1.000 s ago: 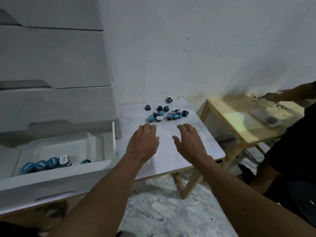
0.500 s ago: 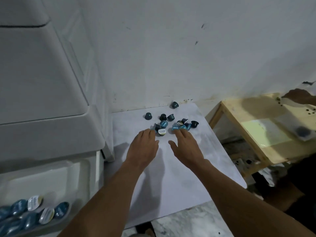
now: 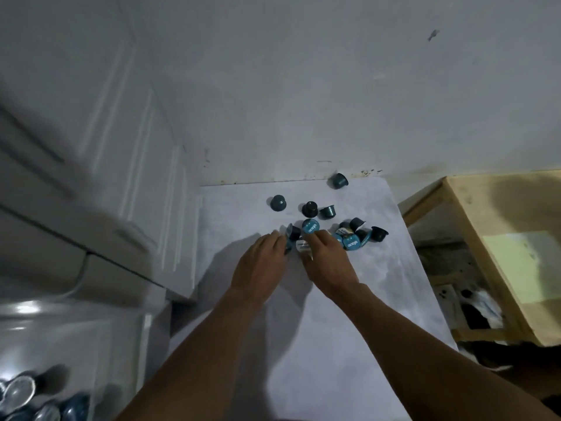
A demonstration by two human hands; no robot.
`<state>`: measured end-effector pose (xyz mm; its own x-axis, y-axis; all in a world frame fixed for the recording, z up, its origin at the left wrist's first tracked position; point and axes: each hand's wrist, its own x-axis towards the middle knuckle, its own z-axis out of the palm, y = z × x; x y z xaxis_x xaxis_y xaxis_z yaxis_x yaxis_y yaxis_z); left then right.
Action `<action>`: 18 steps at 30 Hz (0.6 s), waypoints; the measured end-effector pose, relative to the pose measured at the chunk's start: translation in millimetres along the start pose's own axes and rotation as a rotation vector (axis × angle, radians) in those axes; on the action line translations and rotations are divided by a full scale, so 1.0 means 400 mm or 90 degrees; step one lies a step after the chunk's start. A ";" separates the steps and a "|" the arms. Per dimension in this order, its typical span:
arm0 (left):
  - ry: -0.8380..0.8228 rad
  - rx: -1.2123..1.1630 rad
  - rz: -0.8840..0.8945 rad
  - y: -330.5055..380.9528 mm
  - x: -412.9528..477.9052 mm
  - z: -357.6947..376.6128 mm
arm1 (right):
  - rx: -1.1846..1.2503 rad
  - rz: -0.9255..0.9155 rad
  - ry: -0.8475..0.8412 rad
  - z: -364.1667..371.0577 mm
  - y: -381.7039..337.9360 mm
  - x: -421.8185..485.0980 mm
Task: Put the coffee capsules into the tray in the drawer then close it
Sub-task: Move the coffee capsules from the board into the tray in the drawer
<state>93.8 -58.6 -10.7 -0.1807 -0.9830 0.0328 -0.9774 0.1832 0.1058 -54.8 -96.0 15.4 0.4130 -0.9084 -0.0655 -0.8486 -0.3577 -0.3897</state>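
Note:
Several teal and dark coffee capsules (image 3: 352,243) lie clustered at the far end of the small white table (image 3: 334,360); one (image 3: 338,180) sits apart by the wall. My left hand (image 3: 261,265) has its fingertips curled on a tilted dark capsule (image 3: 294,231) at the cluster's left edge. My right hand (image 3: 329,262) pinches a white-lidded capsule (image 3: 303,246) between thumb and fingers. The open drawer (image 3: 145,332) at bottom left holds a clear tray (image 3: 27,309) with several capsules (image 3: 18,393) in it.
A white chest of drawers (image 3: 91,147) rises on the left, right beside the table. The wall runs just behind the capsules. A low wooden table (image 3: 501,238) stands to the right, with clutter on the floor under it.
Both hands moved forward from the table's middle into the near edge of the capsule cluster and closed on capsules. My head has come nearer and tilted down; the drawer slid toward the bottom left corner.

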 end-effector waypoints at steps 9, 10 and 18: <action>0.025 -0.121 -0.070 0.001 0.048 0.015 | 0.016 -0.010 -0.041 0.014 0.045 0.058; 0.030 -0.128 -0.071 -0.001 0.051 0.019 | 0.015 -0.014 -0.043 0.014 0.046 0.059; -0.022 -0.201 -0.114 0.000 0.063 0.011 | -0.006 -0.026 -0.041 0.021 0.040 0.057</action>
<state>88.8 -83.3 -14.3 -0.0193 -0.9987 -0.0468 -0.9129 -0.0015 0.4082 -56.3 -120.4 0.2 0.4675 -0.8772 -0.1089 -0.8337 -0.3966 -0.3842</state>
